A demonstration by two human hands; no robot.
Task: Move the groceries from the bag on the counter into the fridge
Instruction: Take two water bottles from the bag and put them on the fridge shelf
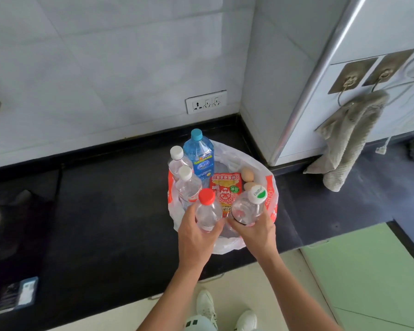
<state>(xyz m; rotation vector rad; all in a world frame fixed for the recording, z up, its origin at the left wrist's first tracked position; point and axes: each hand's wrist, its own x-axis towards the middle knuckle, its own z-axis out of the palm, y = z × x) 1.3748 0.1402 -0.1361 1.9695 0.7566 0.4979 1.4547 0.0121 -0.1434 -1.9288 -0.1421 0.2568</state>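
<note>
A white plastic bag (pixel 270 187) with red print stands open on the black counter (pixel 110 211). My left hand (pixel 196 235) grips a clear bottle with a red cap (pixel 207 206) at the bag's near edge. My right hand (pixel 256 232) grips a clear bottle with a white and green cap (pixel 249 206) beside it. Inside the bag stand two clear bottles with white caps (pixel 184 180) and a blue bottle (pixel 198 154). A red snack packet (pixel 225 189) and two eggs (pixel 247 175) lie further in.
A wall socket (pixel 206 102) sits on the tiled wall behind the bag. At the right, a grey towel (pixel 349 144) hangs from hooks on a white appliance side (pixel 359 39). A green cabinet door (pixel 368 271) stands below the counter. A small card (pixel 19 295) lies on the counter's left.
</note>
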